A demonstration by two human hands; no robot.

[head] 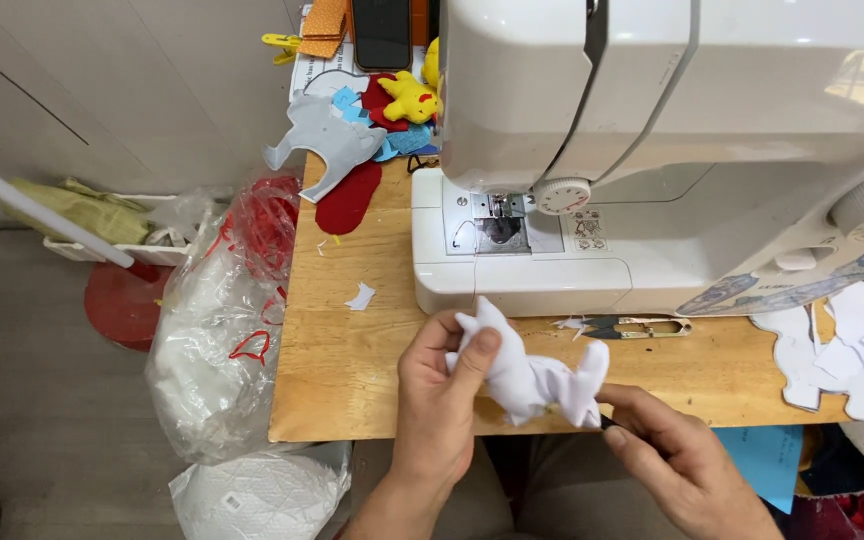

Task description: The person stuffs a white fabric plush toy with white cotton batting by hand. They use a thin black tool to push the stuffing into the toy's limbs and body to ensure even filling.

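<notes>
Both hands, left hand (439,385) and right hand (674,455), pinch a soft white fabric shape (532,372). Behind stands a glossy sewing machine (652,150) on the wooden table (352,360).

Left hand (439,385) pinching with raised thumb, right hand (674,455) fingers curled

2 bare hands (442,385), seemingly no sleeves.

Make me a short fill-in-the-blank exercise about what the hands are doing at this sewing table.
1. Both hands hold a small sewn fabric piece whose colour is ____.
2. The left hand pinches it with the ____ on top.
3. Behind the hands stands a white sewing ____ on the wooden table.
4. The right hand also holds a thin dark ____ at the fabric's lower corner.

Missing words: white; thumb; machine; stick
</notes>
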